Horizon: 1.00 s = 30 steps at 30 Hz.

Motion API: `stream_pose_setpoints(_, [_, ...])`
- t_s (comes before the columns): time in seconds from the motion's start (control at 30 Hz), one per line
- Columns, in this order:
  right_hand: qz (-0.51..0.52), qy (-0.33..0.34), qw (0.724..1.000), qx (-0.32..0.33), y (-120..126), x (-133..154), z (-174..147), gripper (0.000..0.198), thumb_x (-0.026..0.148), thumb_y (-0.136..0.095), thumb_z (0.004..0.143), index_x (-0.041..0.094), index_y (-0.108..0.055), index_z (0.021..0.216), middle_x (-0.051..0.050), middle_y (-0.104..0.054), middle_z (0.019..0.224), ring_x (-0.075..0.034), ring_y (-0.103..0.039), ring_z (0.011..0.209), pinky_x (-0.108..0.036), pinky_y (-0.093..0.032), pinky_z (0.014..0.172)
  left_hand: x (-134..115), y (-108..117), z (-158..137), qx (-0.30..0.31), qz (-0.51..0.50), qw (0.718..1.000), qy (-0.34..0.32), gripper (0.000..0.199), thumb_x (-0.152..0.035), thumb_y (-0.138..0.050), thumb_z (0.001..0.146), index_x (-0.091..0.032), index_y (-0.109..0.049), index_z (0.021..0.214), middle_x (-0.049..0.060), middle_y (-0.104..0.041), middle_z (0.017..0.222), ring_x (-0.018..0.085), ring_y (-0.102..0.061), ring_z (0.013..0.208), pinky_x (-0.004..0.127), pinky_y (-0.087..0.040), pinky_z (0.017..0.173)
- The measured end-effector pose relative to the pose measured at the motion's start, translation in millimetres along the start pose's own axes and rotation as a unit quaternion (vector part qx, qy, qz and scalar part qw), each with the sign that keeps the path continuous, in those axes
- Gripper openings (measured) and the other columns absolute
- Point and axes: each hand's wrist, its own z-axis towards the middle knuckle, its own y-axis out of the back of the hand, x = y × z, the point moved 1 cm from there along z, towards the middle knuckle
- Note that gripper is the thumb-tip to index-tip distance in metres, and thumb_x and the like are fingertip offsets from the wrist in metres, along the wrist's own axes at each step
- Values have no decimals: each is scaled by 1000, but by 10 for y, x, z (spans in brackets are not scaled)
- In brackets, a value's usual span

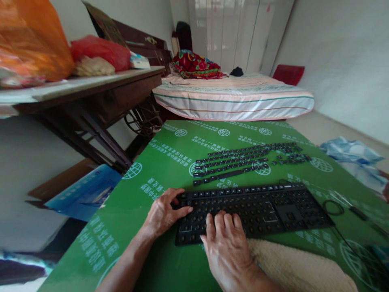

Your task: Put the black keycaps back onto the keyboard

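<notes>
A black computer keyboard (231,209) lies on the green board. Its top row of keycaps is on, while most of the main area shows bare key stems. My left hand (164,211) grips the keyboard's far left corner, thumb on top and fingers round the edge. Over the lower left part of the keyboard rests my right hand (226,239), fingers bent side by side and thumb apart; what lies under its fingertips is hidden. Behind the keyboard, loose black keycaps (231,163) are set out in slanting rows, with a smaller group (291,157) to the right.
A beige cloth (298,259) lies before the keyboard. To its right are a coiled cable (333,207) and a screwdriver-like tool (358,213). A table with bags (100,52) stands at left, a bed (234,97) beyond. The green board (127,202) has printed white lettering.
</notes>
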Motion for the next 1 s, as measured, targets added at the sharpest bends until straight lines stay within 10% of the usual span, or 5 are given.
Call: stream_pose_setpoints(1.0, [-10, 4, 1000, -4, -7, 19, 2, 42, 35, -63, 79, 7, -67, 111, -22, -66, 100, -33, -57, 93, -53, -43, 85, -12, 5, 22, 0, 9, 1000, 1, 52, -56, -65, 66, -22, -64, 105, 1, -66, 88, 17, -63, 72, 28, -51, 63])
